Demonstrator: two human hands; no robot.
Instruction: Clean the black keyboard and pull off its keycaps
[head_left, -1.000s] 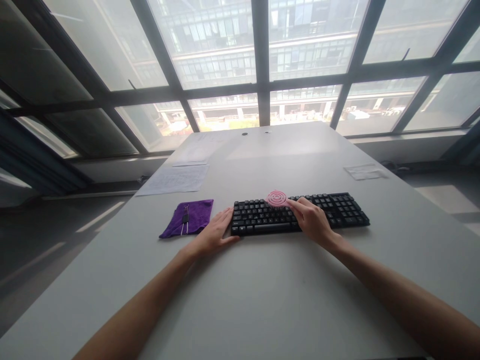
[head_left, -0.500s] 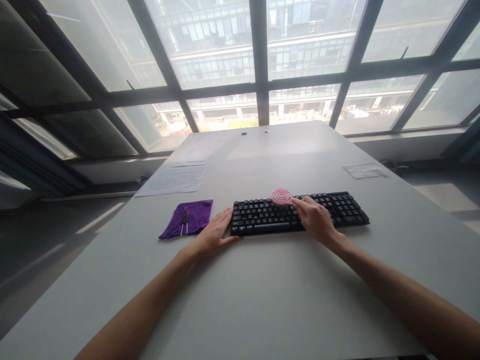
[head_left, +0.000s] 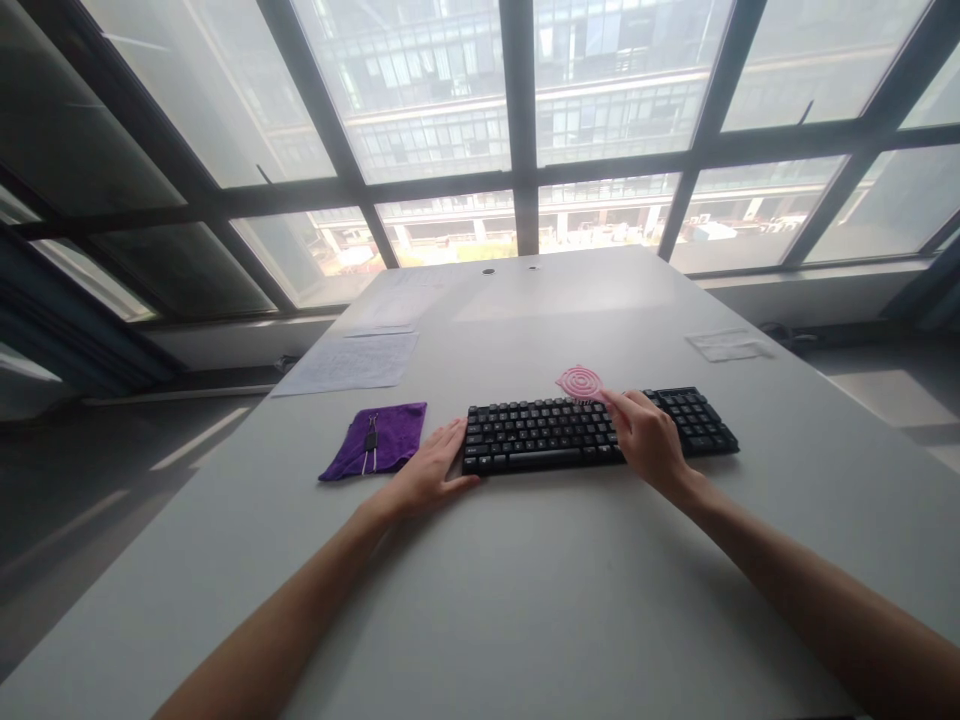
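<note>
A black keyboard (head_left: 544, 438) lies flat on the white table, its long side facing me. My left hand (head_left: 435, 468) rests at its left end, fingers stretched out along the edge and thumb by the near corner. In my right hand (head_left: 649, 435), closed around the handle, is a pink hairbrush (head_left: 580, 382) with a round head of open rings. Its bristles point down over the keyboard's back rows; whether they touch the keys I cannot tell. My right hand hides some keys right of the middle.
Left of the keyboard lies a purple cloth (head_left: 401, 435) with a black binder clip (head_left: 371, 440) on it. Sheets of paper (head_left: 345, 362) lie farther back at the left. A flat clear packet (head_left: 727, 345) sits near the right edge. Large windows stand beyond the table.
My right hand has moved the hairbrush to the right and slightly away from me, over the keyboard's back edge. The left hand and the keyboard have stayed in place.
</note>
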